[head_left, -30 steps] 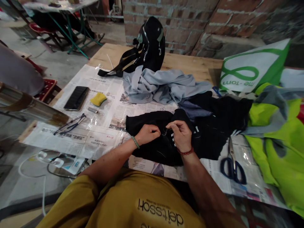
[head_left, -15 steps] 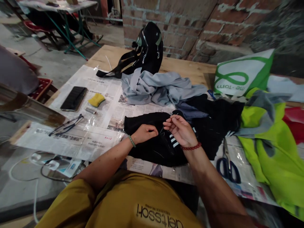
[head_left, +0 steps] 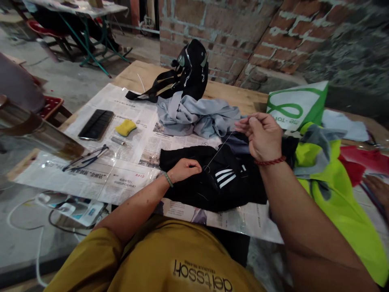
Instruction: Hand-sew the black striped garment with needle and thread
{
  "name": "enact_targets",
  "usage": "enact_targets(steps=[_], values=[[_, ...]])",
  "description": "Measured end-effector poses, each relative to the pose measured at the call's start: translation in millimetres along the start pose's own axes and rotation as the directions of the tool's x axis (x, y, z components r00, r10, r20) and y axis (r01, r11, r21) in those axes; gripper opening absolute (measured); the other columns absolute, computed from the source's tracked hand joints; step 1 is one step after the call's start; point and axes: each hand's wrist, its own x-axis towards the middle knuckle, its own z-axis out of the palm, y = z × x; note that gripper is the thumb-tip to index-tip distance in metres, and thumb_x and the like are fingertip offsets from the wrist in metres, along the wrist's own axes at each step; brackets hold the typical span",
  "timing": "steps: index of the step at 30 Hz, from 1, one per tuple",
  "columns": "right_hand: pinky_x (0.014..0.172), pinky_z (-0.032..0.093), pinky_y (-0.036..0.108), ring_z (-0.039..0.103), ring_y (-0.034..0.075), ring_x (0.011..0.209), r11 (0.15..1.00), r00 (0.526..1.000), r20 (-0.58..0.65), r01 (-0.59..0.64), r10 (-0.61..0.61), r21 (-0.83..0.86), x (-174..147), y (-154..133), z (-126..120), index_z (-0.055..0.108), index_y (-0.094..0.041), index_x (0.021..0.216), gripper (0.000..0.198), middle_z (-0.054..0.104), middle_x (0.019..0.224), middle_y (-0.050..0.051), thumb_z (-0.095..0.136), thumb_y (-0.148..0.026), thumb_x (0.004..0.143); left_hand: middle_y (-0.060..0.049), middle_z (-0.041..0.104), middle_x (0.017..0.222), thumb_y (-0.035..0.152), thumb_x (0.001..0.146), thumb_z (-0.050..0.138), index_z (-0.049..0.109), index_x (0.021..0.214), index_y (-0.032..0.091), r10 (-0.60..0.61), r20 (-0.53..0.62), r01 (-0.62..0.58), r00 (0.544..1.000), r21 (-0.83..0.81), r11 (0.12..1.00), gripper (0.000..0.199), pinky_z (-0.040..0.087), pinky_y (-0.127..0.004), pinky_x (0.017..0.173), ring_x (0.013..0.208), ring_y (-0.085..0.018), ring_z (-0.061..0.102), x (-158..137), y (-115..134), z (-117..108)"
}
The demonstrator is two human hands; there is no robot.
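A black garment with white stripes (head_left: 226,178) lies crumpled on the newspaper before me. My left hand (head_left: 184,170) rests on its left part, thumb and forefinger pinched together on the cloth. Up and to the right, my right hand (head_left: 263,136) is raised with its fingertips closed on a pale thread (head_left: 221,151). The thread runs taut and slanting down to the garment, with a small loop close to my left fingertips. Whether a needle is in my right fingers is too small to make out.
Newspaper (head_left: 121,162) covers the wooden table. On the left are a phone (head_left: 96,124), yellow sponge (head_left: 125,127), glasses (head_left: 88,157) and a bottle (head_left: 45,136). Behind lie grey cloth (head_left: 194,113) and a black bag (head_left: 194,69); rightward, a bag (head_left: 294,105) and fluorescent garment (head_left: 337,202). Another person's hand (head_left: 378,190) shows far right.
My right hand has moved up and right, away from the garment, drawing the thread out straight. My left hand has stayed in place. The scissors on the right are now hidden behind my forearm.
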Motion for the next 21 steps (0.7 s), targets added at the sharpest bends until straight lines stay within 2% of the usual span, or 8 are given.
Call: enact_targets(steps=[7,10,15,21], values=[[0.059,0.052,0.029,0.062,0.012,0.059,0.98,0.985,-0.092,0.133,-0.148,-0.149,47.4,1.7,2.0,0.054,-0.018,0.081,0.004,0.063,0.066,-0.001,0.058,-0.017,0.081,0.002,0.061,0.062,0.02,0.07,0.058,0.065,0.065,0.012,0.03,0.009,-0.03,0.999,0.03,0.999,0.012,0.042,-0.02,0.064,0.062,-0.009,0.054,-2.1,0.4,-2.0],[0.062,0.052,0.027,0.061,0.009,0.058,0.973,0.977,-0.125,0.15,-0.174,-0.176,65.1,-2.2,3.6,0.053,-0.018,0.082,0.007,0.061,0.062,-0.003,0.055,-0.01,0.081,0.001,0.062,0.063,0.019,0.07,0.058,0.066,0.065,0.012,0.038,0.01,-0.038,0.999,0.038,0.999,0.012,0.042,-0.02,0.065,0.063,-0.009,0.055,-2.0,0.1,-2.4],[0.055,0.048,0.021,0.055,0.005,0.047,0.965,0.969,-0.157,0.157,-0.192,-0.21,87.7,-9.5,5.0,0.051,-0.016,0.08,0.014,0.061,0.057,-0.005,0.047,-0.004,0.083,0.001,0.064,0.065,0.019,0.071,0.058,0.067,0.067,0.012,0.035,0.02,-0.035,0.999,0.045,0.998,0.012,0.043,-0.02,0.067,0.065,-0.01,0.056,-1.6,-0.5,-3.1],[0.055,0.047,0.022,0.059,0.007,0.05,0.952,0.955,-0.193,0.171,-0.224,-0.255,101.4,-12.0,1.9,0.049,-0.016,0.081,0.016,0.06,0.057,-0.005,0.044,-0.001,0.082,0.002,0.063,0.065,0.019,0.071,0.058,0.066,0.067,0.012,0.046,0.029,-0.048,0.999,0.055,0.997,0.012,0.043,-0.019,0.067,0.065,-0.009,0.056,-2.4,0.2,-3.8]])
